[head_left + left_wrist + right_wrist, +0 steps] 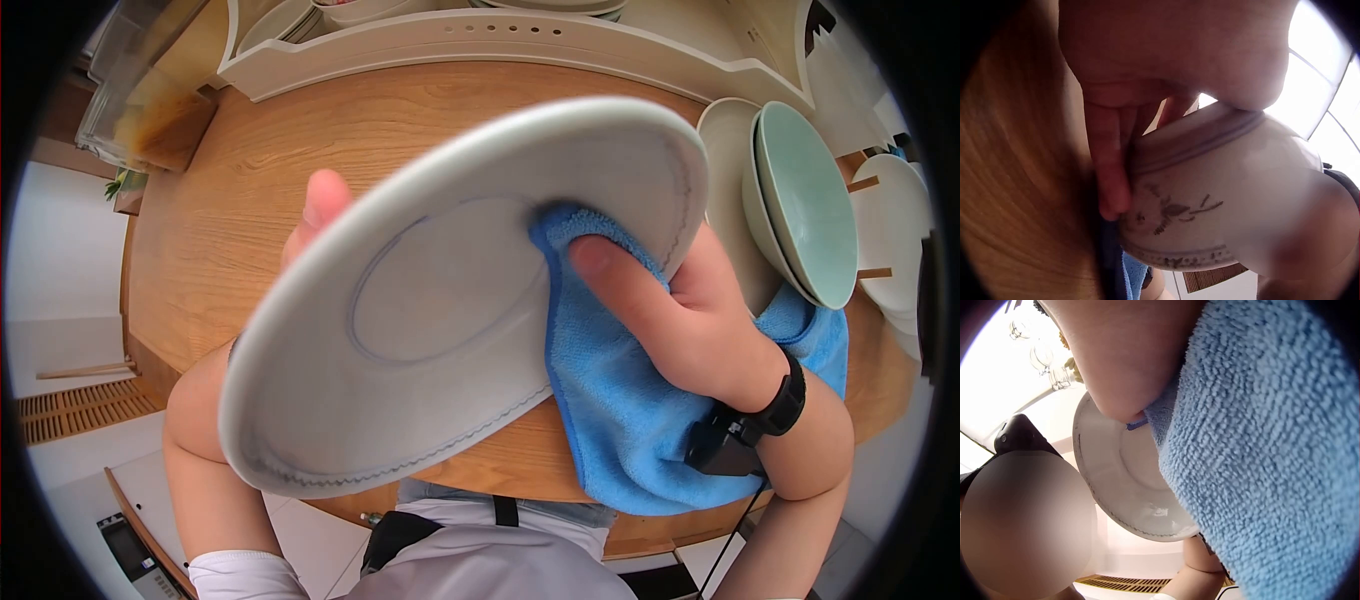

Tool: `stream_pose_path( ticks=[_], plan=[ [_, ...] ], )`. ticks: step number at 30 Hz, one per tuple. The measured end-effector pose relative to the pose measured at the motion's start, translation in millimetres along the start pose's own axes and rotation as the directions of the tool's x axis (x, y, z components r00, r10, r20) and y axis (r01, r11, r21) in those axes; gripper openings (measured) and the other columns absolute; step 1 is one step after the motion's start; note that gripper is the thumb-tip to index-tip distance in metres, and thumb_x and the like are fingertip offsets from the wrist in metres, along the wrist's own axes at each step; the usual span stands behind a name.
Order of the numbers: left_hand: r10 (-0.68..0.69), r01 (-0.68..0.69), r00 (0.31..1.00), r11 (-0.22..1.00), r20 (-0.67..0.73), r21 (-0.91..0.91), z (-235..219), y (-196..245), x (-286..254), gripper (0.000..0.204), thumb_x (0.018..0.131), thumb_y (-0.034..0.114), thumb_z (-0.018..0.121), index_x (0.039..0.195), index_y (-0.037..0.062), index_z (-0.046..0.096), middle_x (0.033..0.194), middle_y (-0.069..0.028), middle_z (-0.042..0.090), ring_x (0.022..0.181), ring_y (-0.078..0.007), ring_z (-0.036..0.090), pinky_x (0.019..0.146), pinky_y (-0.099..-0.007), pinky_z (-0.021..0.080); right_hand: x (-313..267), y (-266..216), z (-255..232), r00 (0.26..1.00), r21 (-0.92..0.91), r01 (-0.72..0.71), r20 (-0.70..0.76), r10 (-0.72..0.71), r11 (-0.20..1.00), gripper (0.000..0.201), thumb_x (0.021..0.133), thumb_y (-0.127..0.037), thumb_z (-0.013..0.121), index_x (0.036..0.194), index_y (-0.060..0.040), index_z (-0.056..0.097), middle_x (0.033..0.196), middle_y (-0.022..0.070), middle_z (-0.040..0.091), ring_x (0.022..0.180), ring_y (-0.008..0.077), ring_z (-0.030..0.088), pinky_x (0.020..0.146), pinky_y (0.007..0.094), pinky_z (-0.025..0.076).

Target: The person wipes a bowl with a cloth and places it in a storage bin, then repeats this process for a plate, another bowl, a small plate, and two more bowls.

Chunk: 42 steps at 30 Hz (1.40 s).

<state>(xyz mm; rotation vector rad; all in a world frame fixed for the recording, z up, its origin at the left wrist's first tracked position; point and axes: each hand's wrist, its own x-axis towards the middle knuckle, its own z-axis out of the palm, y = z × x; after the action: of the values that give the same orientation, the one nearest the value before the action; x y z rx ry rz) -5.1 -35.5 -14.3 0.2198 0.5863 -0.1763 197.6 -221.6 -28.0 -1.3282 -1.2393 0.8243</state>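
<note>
A white shallow bowl (430, 280) with a grey-blue ring inside is held tilted over the table, its inside facing up toward me. My left hand (318, 205) grips it from behind, mostly hidden by the bowl in the head view. In the left wrist view, that hand's fingers (1110, 162) lie along the bowl's patterned underside, near its foot ring. My right hand (700, 320) pinches a blue microfibre cloth (625, 410) at the bowl's right side. Its thumb presses the cloth against the inside, while the other fingers pass behind the rim.
A cream dish rack (500, 50) with plates and bowls spans the back of the wooden table (240, 160). At the right stand pale green bowls (815, 210), a beige plate (728, 150) and white plates (895, 235). A clear container (165, 120) sits at the back left.
</note>
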Motion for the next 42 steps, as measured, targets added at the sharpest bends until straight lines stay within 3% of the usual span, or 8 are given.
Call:
stream_pose_path(
  ticks=[1,3,6,9,12,31,33,42],
  plan=[
    [0.0,0.0,1.0,1.0,0.002,0.0,-15.7,3.1,14.3,0.094,0.09,0.076,0.048,0.147,0.0019,0.044,0.135,-0.0192,0.06,0.112,-0.0277,0.067,0.081,-0.0386,0.062,0.3,-0.6,0.0,1.0,-0.002,0.0,0.0,0.0,1.0,0.031,0.101,-0.012,0.061,0.13,-0.0012,0.057,0.12,0.004,0.063,0.11,0.0141,0.056,0.097,0.0303,0.044],
    [0.082,-0.182,0.832,0.975,0.549,0.131,-42.3,5.3,42.7,0.097,0.089,0.076,0.05,0.148,0.0002,0.042,0.133,-0.0208,0.06,0.112,-0.028,0.067,0.079,-0.0393,0.062,0.4,-1.4,0.6,1.0,0.009,-0.007,0.002,0.007,1.0,0.031,0.1,-0.01,0.062,0.129,-0.0011,0.057,0.12,0.0043,0.063,0.11,0.0143,0.057,0.096,0.0308,0.045],
    [0.115,-0.335,0.752,0.915,0.649,0.225,-41.1,6.4,62.7,0.097,0.09,0.074,0.051,0.148,-0.0018,0.039,0.132,-0.0214,0.059,0.109,-0.0259,0.066,0.081,-0.0386,0.062,0.5,0.8,-0.9,1.0,-0.005,-0.018,0.012,0.019,1.0,0.031,0.1,-0.011,0.062,0.128,-0.0008,0.057,0.119,0.0047,0.063,0.11,0.0145,0.057,0.095,0.0309,0.045],
    [-0.061,0.074,0.758,0.997,0.649,0.008,-30.9,6.6,44.5,0.098,0.09,0.073,0.053,0.15,-0.0017,0.035,0.132,-0.0193,0.059,0.107,-0.0238,0.065,0.083,-0.0382,0.06,0.7,0.7,-1.8,0.999,-0.029,-0.049,0.008,0.049,0.998,0.031,0.1,-0.01,0.062,0.128,-0.0007,0.057,0.119,0.005,0.063,0.108,0.0145,0.057,0.095,0.0307,0.046],
    [0.129,-0.287,0.856,0.924,0.501,0.252,-25.1,3.0,40.1,0.079,0.097,0.059,0.055,0.149,0.0007,0.038,0.133,-0.0161,0.059,0.11,-0.0208,0.063,0.09,-0.0361,0.056,1.7,-2.5,-2.7,0.999,-0.056,-0.037,0.029,0.039,0.998,0.032,0.099,-0.01,0.062,0.129,-0.0005,0.056,0.119,0.0053,0.063,0.108,0.0144,0.057,0.095,0.0303,0.045],
    [0.079,-0.298,0.868,0.872,0.489,0.389,-34.3,-3.6,42.0,0.075,0.099,0.055,0.054,0.149,0.0011,0.04,0.133,-0.0151,0.059,0.111,-0.02,0.062,0.091,-0.0357,0.055,5.0,-8.3,-2.9,0.992,-0.004,-0.125,0.021,0.125,0.992,0.031,0.1,-0.022,0.061,0.118,0.0036,0.063,0.096,0.0049,0.067,0.085,0.0102,0.058,0.076,0.027,0.049],
    [0.079,-0.303,0.87,0.865,0.486,0.4,-38.3,-4.4,40.9,0.074,0.099,0.055,0.054,0.148,0.0011,0.04,0.133,-0.015,0.059,0.111,-0.02,0.062,0.091,-0.0357,0.055,5.8,-8.3,-2.6,0.99,-0.038,-0.139,0.018,0.14,0.99,0.034,0.098,-0.023,0.061,0.12,0.0037,0.061,0.098,0.0151,0.071,0.085,0.0221,0.066,0.077,0.0341,0.052],
    [0.086,-0.33,0.865,0.839,0.494,0.432,-53.0,-12.9,45.0,0.072,0.1,0.053,0.054,0.148,0.0013,0.04,0.133,-0.0145,0.059,0.111,-0.0196,0.062,0.092,-0.0355,0.055,5.6,-2.5,1.1,0.999,-0.024,-0.047,-0.015,0.046,0.999,0.041,0.097,-0.025,0.064,0.124,0.0047,0.058,0.101,0.017,0.071,0.088,0.0232,0.068,0.079,0.0344,0.053]
  ],
)
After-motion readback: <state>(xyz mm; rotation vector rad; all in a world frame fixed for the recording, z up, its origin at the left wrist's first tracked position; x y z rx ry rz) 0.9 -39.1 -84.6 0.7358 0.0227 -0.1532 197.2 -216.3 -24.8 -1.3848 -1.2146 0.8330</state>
